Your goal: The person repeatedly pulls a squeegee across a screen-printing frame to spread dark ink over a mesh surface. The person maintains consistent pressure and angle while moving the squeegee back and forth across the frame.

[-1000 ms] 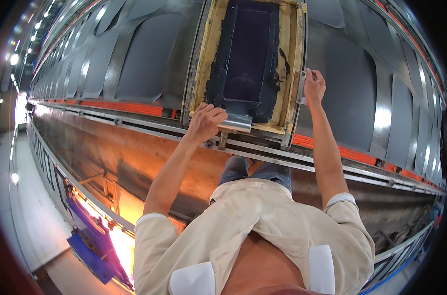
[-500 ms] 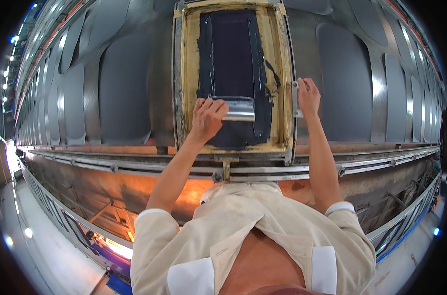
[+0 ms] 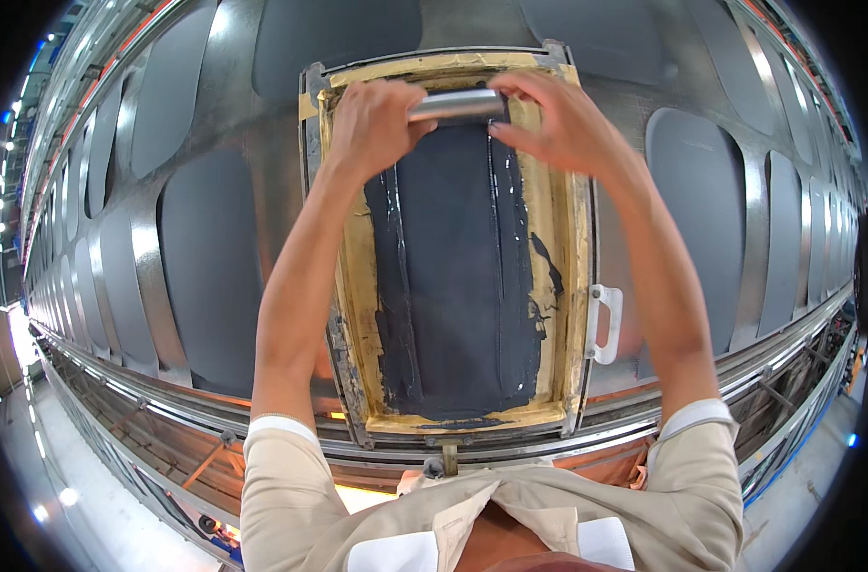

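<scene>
A metal squeegee (image 3: 455, 104) lies crosswise near the far end of a framed printing screen (image 3: 575, 238). My left hand (image 3: 375, 124) is wrapped around the squeegee's left end. At its right end is my right hand (image 3: 548, 119), fingers at the far side and thumb at the near side of the bar. The screen's mesh is coated with dark ink (image 3: 453, 276), with thicker glossy ridges along both sides. Yellowish tape (image 3: 358, 286) lines the inside of the frame, smeared with ink on the right.
A white handle (image 3: 605, 324) sticks out from the frame's right side. Dark grey rounded panels (image 3: 210, 267) lie in rows on the metal table to both sides. Along the table's near edge runs a metal rail (image 3: 644, 434), with an orange glow below.
My right hand has left the frame's handle and come to the squeegee's right end. With my left hand on it, the squeegee has moved to the screen's far end. The view has shifted.
</scene>
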`<state>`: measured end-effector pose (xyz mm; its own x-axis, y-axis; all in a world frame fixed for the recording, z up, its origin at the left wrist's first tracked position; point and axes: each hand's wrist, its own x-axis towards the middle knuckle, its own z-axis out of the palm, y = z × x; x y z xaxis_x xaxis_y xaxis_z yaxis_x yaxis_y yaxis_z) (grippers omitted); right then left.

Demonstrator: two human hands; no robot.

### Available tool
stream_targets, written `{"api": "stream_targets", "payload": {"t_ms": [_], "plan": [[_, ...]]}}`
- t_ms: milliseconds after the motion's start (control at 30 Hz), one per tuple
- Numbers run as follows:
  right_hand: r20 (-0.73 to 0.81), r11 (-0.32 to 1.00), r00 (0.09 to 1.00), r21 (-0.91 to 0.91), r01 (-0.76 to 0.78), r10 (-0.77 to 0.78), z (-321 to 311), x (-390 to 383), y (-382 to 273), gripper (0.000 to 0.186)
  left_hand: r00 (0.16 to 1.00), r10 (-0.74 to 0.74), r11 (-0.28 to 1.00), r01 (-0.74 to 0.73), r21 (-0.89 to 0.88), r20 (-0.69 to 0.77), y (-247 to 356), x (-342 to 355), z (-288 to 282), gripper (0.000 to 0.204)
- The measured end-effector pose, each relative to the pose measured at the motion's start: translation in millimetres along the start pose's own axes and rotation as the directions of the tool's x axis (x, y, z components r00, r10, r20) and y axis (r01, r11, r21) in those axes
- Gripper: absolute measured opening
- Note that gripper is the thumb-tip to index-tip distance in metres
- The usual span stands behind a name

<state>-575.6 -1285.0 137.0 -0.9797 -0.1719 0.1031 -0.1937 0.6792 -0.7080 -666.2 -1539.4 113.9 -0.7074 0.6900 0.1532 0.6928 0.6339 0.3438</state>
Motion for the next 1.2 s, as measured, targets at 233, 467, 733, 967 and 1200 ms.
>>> {"api": "stream_targets", "payload": {"t_ms": [233,467,733,967,1200], "plan": [[0.305,0.931,0.928,-0.352,-0.101,0.215,20.8,97.9,14.5,0.033,0.970,-0.146,0.989,0.144,0.027,0.192,-22.6,49.4,0.9,0.038],[0.281,0.934,0.943,-0.350,-0.074,0.180,32.2,64.9,7.9,0.027,0.964,-0.169,0.985,0.169,0.015,0.205,-1.6,24.9,0.9,0.038],[0.283,0.944,0.955,-0.329,0.011,0.088,74.9,-119.8,-58.5,0.017,0.996,-0.023,1.000,0.023,0.002,0.084,99.9,-156.1,10.6,0.023],[0.255,0.958,0.967,-0.274,0.080,-0.008,103.1,-294.7,-139.3,0.018,0.978,-0.101,0.987,0.121,-0.103,0.180,209.2,-315.3,-0.7,0.015],[0.323,0.948,0.946,-0.310,0.072,0.034,87.9,-253.1,-123.0,0.015,0.979,-0.089,0.992,0.105,-0.077,0.185,187.3,-279.4,-3.7,0.015]]}}
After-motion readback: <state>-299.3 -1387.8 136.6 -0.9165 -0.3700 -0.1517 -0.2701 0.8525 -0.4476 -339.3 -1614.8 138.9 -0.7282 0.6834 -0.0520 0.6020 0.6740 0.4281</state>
